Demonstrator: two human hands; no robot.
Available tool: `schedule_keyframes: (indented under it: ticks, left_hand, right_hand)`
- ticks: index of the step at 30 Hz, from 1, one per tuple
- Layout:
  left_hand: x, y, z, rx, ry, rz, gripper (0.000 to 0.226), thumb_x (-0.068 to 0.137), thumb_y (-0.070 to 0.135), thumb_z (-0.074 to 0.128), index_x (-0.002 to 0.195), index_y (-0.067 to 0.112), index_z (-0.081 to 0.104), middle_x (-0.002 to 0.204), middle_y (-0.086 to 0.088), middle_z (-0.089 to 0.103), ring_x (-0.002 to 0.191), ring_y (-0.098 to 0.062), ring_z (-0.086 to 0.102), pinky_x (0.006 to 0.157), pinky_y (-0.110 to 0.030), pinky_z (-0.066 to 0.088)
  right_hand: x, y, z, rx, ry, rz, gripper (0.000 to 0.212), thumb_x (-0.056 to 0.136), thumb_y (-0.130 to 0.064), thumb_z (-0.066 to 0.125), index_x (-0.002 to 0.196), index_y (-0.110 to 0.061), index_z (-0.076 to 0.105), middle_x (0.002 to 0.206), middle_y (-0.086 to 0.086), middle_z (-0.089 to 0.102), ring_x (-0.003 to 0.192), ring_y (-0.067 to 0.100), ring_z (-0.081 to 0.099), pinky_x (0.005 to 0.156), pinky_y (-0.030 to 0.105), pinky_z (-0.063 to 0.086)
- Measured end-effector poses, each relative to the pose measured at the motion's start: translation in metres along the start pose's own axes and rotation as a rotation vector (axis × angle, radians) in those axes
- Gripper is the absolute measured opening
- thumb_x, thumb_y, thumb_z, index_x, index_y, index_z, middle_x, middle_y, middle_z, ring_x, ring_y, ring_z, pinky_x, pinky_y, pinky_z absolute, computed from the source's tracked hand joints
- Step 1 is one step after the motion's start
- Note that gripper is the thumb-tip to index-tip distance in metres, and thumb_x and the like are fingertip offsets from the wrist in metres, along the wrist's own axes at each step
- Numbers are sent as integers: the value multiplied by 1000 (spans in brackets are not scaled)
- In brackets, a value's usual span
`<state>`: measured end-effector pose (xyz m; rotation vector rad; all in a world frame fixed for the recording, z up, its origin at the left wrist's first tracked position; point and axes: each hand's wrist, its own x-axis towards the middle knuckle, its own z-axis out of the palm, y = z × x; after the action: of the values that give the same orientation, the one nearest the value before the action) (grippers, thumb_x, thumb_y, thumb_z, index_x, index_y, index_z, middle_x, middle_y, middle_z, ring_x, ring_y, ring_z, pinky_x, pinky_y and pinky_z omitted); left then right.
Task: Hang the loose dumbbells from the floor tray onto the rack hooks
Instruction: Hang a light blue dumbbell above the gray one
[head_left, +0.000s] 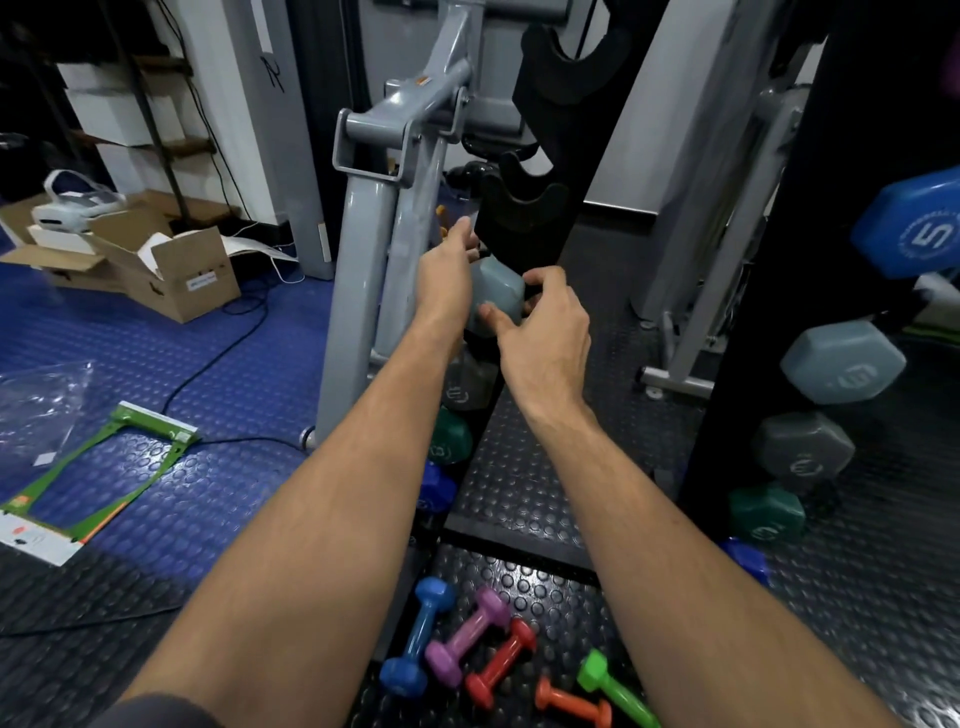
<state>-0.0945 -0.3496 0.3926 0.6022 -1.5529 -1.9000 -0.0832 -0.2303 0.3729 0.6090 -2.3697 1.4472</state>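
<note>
Both arms reach forward to a grey-blue dumbbell (491, 291) held against the black rack (540, 208), just below an empty U-shaped hook (524, 200). The right hand (540, 332) curls its thumb and fingers around the near head of the weight. The left hand (447, 275) lies along its far side with fingers extended toward the rack; whether those fingers grip the handle or only steady it cannot be told, since the hand's back hides them.

Below the held weight the rack's column carries more hung dumbbells: a grey one (467, 387), a green one (449, 439) and a blue one (435, 488). To the right, another black upright (753, 338) holds a large blue dumbbell marked 5 (914, 223), then pale grey (841, 361), dark grey (802, 449) and green (766, 512) ones.

At the bottom edge, on the black studded floor tray (550, 587), lie the loose small dumbbells: blue (418, 642), purple (467, 636), red (501, 662), orange (571, 701) and bright green (613, 686).

The floor is studded rubber matting, blue (208, 364) at the left and black elsewhere. A grey metal machine frame (363, 249) stands beside the rack. At the far left sit an opened cardboard box (176, 275) (a white headset (72, 208) rests on it), a green cardboard frame (104, 478) and a crumpled plastic bag (41, 400). A black cable (218, 358) trails across the blue mat.
</note>
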Motion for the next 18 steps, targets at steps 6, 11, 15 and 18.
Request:
schedule_keyframes:
  ticks: [6, 11, 15, 18]
  left_hand:
    - [-11, -10, 1, 2, 37, 87, 30, 97, 38, 55, 103, 14, 72, 94, -1, 72, 78, -11, 66, 56, -20, 49]
    - [-4, -16, 0, 26, 8, 101, 41, 94, 45, 53, 114, 14, 72, 103, -8, 73, 89, -18, 68, 72, -32, 54]
    - [-4, -19, -6, 1, -31, 65, 42, 96, 52, 47, 109, 19, 70, 105, -9, 71, 94, -22, 66, 85, -41, 53]
    - [-20, -31, -16, 28, 62, 130, 38, 89, 59, 48, 93, 29, 71, 103, -2, 73, 99, -18, 68, 88, -41, 51]
  right_hand:
    - [1, 2, -5, -18, -21, -44, 52, 86, -34, 83, 128, -21, 57, 117, -4, 57, 99, 12, 62, 79, 25, 52]
    - [10, 3, -16, -71, -70, -140, 39, 83, -30, 85, 115, -25, 61, 107, -5, 58, 87, 8, 58, 68, 15, 39]
    - [13, 10, -17, -55, -104, -167, 42, 83, -31, 85, 119, -27, 62, 108, -6, 60, 92, 10, 62, 78, 26, 50]
    - [1, 28, -16, 28, -102, -143, 51, 85, -36, 82, 129, -27, 58, 113, -8, 62, 97, 7, 63, 85, 27, 56]
